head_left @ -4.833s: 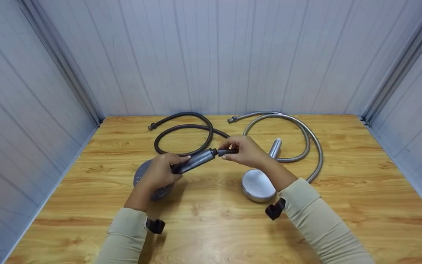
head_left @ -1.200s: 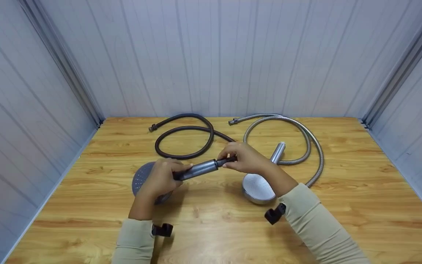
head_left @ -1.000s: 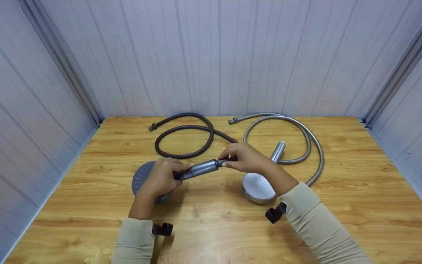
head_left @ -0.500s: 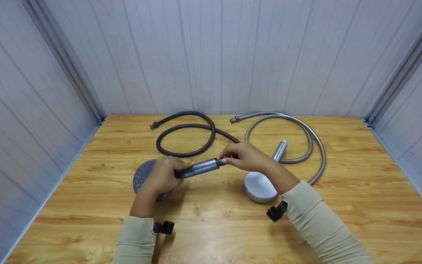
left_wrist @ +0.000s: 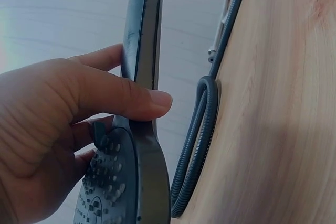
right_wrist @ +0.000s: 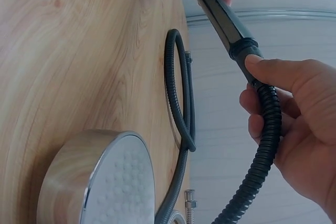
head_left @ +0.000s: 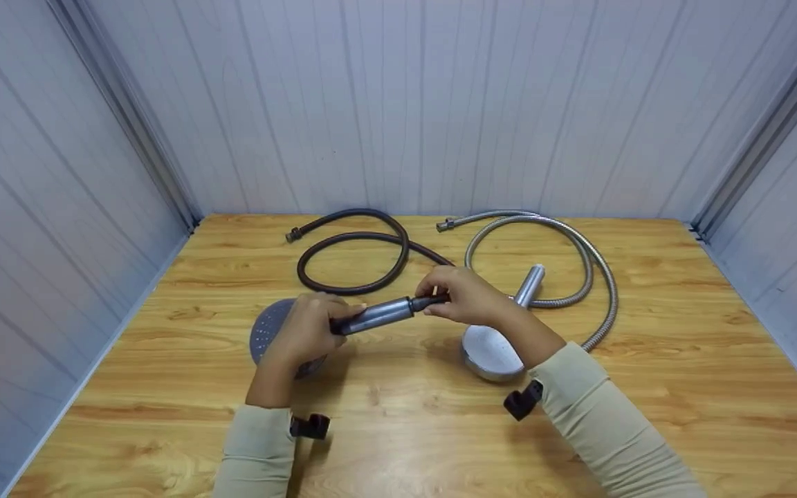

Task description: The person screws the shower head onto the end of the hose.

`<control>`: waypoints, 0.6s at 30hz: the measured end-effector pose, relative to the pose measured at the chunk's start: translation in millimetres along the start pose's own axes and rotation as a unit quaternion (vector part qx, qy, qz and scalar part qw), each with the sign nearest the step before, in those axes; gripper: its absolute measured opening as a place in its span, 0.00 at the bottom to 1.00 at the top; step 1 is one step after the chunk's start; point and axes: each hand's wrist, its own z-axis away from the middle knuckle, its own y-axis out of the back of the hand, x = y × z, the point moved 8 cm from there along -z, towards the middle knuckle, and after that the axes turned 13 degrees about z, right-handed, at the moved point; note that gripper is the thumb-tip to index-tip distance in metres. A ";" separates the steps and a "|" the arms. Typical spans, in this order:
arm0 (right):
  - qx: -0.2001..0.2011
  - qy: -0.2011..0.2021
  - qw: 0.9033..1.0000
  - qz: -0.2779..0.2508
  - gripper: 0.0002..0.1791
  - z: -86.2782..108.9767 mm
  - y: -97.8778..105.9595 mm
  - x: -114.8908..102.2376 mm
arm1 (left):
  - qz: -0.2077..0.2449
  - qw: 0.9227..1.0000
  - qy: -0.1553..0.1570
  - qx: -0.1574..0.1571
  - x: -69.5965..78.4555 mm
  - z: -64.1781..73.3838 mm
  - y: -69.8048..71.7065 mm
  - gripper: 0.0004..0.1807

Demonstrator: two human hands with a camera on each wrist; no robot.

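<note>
My left hand grips a dark grey shower head around its neck, thumb across the handle; its round spray face shows in the left wrist view. At the handle's lower end sits the conical end fitting of a black shower hose. My right hand pinches this fitting between thumb and fingers, close against the handle. In the right wrist view the fitting meets the handle with no visible gap. The hose's other part lies looped on the table behind, its free metal nut at the far left.
A chrome shower head lies on the wooden table under my right forearm, its handle pointing back. A coiled silver hose lies behind and right of it. Pale panel walls enclose the back and sides.
Since the earliest frame, the hose fitting has come up against the handle, closing the small gap. Recently my right thumb and fingers have shifted on the fitting; the left hand keeps its grip.
</note>
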 end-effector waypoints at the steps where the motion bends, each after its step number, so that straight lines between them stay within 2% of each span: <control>1: 0.001 0.002 1.000 0.003 0.09 0.1 0.5 -0.2 | 0.001 1.000 0.002 -0.001 -0.2 -0.2 -0.4 0.31; 9: -0.005 0.000 1.000 0.008 0.08 0.4 0.8 -0.3 | 0.004 1.000 0.003 -0.006 -0.1 0.0 -2.0 0.29; 18: -0.041 -0.016 0.999 0.015 0.09 1.5 -4.1 2.4 | -0.007 1.000 -0.002 -0.011 2.2 -0.8 -2.9 0.28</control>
